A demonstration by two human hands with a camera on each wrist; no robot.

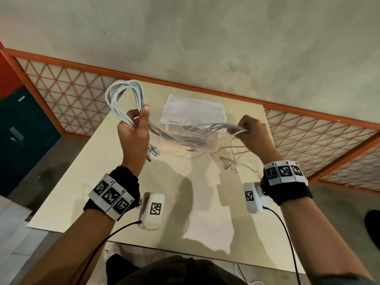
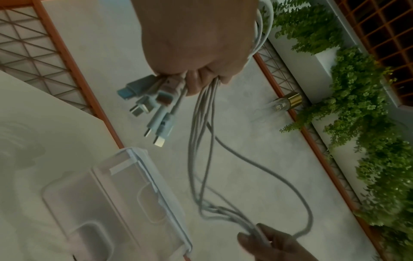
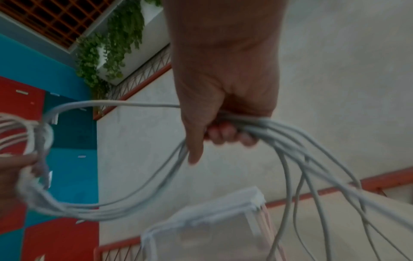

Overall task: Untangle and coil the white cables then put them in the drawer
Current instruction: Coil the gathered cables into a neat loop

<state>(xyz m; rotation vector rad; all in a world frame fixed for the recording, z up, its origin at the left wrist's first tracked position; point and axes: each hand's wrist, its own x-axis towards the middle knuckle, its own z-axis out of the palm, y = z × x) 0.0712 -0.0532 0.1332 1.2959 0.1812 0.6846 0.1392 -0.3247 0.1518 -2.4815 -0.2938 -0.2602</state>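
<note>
My left hand [image 1: 134, 122] is raised above the table and grips a bundle of white cables [image 1: 123, 93] looped over its top. Several plug ends [image 2: 152, 106] hang below the fist. The strands run rightward to my right hand [image 1: 246, 128], which grips the same bundle [image 3: 257, 123] at about the same height. Loose cable tails [image 1: 236, 159] trail down from the right hand onto the beige table [image 1: 185, 212]. Behind the hands stands a translucent white drawer unit [image 1: 191, 112]; whether a drawer is open cannot be told.
The table's far edge meets an orange-framed lattice railing [image 1: 72, 95]. A blue and red locker wall [image 1: 18, 124] stands at the left. A light bulb [image 2: 279, 106] lies beyond the railing, and green plants [image 2: 357, 88] hang nearby.
</note>
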